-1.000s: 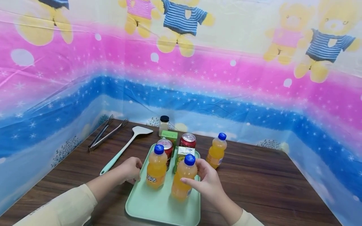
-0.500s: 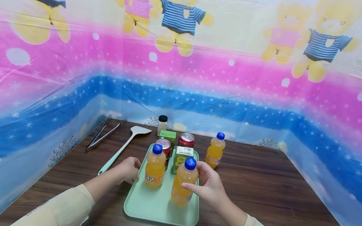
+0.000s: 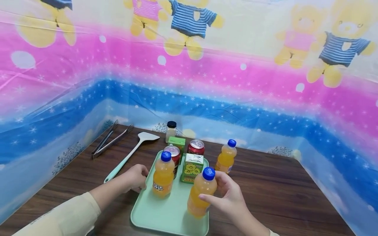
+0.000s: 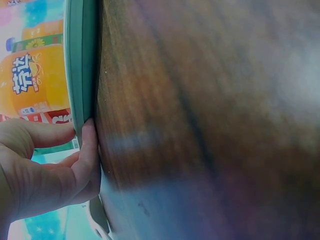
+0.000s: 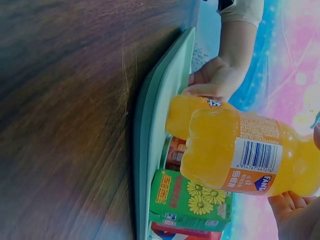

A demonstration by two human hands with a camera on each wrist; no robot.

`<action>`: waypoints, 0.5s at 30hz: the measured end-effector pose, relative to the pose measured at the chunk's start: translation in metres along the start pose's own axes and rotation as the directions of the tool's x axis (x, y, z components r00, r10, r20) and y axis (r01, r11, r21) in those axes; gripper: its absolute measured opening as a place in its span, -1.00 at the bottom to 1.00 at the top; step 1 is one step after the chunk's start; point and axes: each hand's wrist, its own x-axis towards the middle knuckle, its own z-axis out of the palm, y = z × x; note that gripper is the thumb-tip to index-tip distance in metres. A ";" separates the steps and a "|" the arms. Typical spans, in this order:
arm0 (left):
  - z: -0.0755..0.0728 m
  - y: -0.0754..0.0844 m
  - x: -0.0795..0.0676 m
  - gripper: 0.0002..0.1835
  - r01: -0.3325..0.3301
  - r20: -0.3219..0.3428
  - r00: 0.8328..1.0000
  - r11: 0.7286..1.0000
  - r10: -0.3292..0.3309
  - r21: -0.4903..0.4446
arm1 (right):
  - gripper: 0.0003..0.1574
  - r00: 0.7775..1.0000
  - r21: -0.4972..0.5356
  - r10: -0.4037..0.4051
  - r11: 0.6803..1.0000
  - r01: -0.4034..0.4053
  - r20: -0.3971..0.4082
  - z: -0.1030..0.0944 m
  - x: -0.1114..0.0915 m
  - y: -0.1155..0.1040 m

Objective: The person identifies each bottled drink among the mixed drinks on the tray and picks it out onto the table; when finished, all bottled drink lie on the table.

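Note:
My right hand [image 3: 233, 196] grips an orange soda bottle [image 3: 201, 196] with a blue cap, thumb on the near side and fingers behind. The bottle hangs close over the right side of the light green tray [image 3: 165, 219]; its base sits off the tray floor in the right wrist view. My left hand [image 4: 55, 170] pinches the tray's left rim [image 4: 82, 65] between thumb and fingers. A second orange soda bottle [image 3: 163, 177] stands on the tray near that hand. Behind it are a red soda can [image 3: 174, 154] and a green drink carton [image 3: 192, 168] with yellow flowers.
Another green carton [image 3: 177, 141] and red can [image 3: 196, 147] stand toward the tray's far end. A third orange bottle [image 3: 226, 159] stands on the wooden table to the right. A black-lidded jar [image 3: 171, 132], a spatula [image 3: 130, 155] and metal tongs [image 3: 110, 141] lie or stand behind and left.
My right hand has carried the bottle to the right and a little nearer to me, uncovering the flowered carton's front. The left hand stays on the tray rim.

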 end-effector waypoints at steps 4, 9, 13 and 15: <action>0.000 0.001 0.000 -0.62 0.021 0.002 1.000 1.000 -0.021 -0.006 | -0.34 1.000 0.009 0.019 1.000 -0.019 -0.013 -0.005 -0.002 0.000; -0.001 0.003 -0.001 -0.61 0.034 0.005 0.999 0.999 -0.034 -0.013 | -0.33 0.998 0.018 0.049 0.999 -0.049 -0.032 -0.010 -0.003 0.001; 0.000 0.001 0.000 -0.63 0.015 0.000 1.000 1.000 -0.015 -0.010 | -0.33 0.997 -0.007 0.050 0.999 -0.050 -0.051 -0.014 -0.004 0.000; 0.001 0.001 0.002 -0.63 0.016 -0.001 1.000 1.000 -0.016 -0.009 | -0.33 0.997 -0.024 0.049 0.998 -0.051 -0.060 -0.016 -0.004 0.000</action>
